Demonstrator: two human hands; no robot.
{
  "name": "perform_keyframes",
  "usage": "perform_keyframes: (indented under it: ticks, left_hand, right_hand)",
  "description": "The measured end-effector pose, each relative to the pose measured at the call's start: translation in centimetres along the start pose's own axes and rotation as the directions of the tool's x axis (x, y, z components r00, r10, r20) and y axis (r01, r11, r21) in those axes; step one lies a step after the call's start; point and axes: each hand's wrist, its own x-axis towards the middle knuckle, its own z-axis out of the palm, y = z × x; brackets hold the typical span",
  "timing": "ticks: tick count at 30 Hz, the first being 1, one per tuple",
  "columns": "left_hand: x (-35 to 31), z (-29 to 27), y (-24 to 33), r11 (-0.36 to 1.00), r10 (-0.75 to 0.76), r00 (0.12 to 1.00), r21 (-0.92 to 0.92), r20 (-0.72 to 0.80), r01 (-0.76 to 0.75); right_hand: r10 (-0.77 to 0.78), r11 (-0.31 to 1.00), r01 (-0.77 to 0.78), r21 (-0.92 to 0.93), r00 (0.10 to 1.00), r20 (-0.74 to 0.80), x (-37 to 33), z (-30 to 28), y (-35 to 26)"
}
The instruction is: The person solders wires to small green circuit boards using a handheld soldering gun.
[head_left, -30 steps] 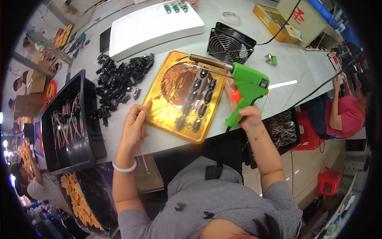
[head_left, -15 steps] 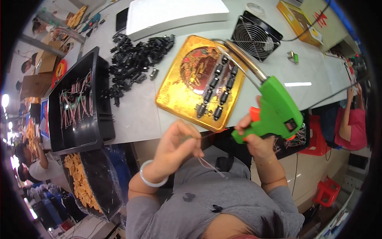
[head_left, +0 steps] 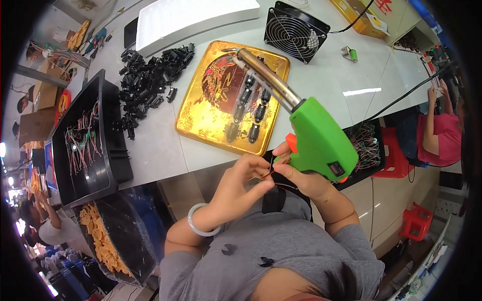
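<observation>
My right hand [head_left: 311,184] is wrapped round the handle of a green soldering gun [head_left: 324,138] with an orange trigger. Its metal barrel reaches up and left across a gold rectangular tin [head_left: 193,123]. On the tin stand small black cylindrical parts [head_left: 259,113] in two rows, partly hidden by the barrel. Close to the gun's handle, my left hand [head_left: 238,185] pinches thin wires [head_left: 270,174] in front of my body. The fingertips of both hands nearly meet at these wires; whether the right fingers also grip them is unclear.
Loose black parts [head_left: 145,83] lie heaped left of the tin. A black bin [head_left: 113,168] with wired pieces stands at the left edge. Behind are a white foam block [head_left: 201,22] and a black fan [head_left: 293,35]. Another person [head_left: 439,135] sits at far right.
My right hand and the soldering gun have shifted left and slightly down. The two hands have come together at the wires. The whole view has also shifted, moving the table things leftward.
</observation>
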Motion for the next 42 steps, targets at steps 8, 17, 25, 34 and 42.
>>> perform_keyframes:
  ticks: [8,17,25,34,42]
  left_hand:
    - [-0.2,-3.8,1.7,0.951,-0.16,0.986,0.275,0.051,0.14]
    - [4.8,-13.1,5.3,0.596,0.095,0.989,0.802,-0.117,0.037]
    - [4.7,-13.0,0.5,0.569,0.092,0.985,0.82,-0.145,0.068]
    - [3.8,-11.3,1.6,0.612,0.175,0.961,0.788,-0.212,0.063]
    - [5.6,-6.0,1.3,0.763,0.107,0.989,0.647,-0.105,-0.014]
  right_hand:
    - [-0.1,0.965,0.111,-0.239,0.993,0.059,-0.1,-0.8,2.6]
    - [0.06,0.892,-0.015,0.452,0.995,-0.085,1.3,-2.1,3.6]
    - [0.042,0.874,0.011,0.486,0.994,-0.098,3.6,-3.1,3.1]
    - [-0.083,0.87,0.108,0.48,0.994,-0.073,5.3,-4.1,2.3]
    - [-0.223,0.914,0.251,0.319,0.967,-0.123,-1.4,-7.2,3.8]
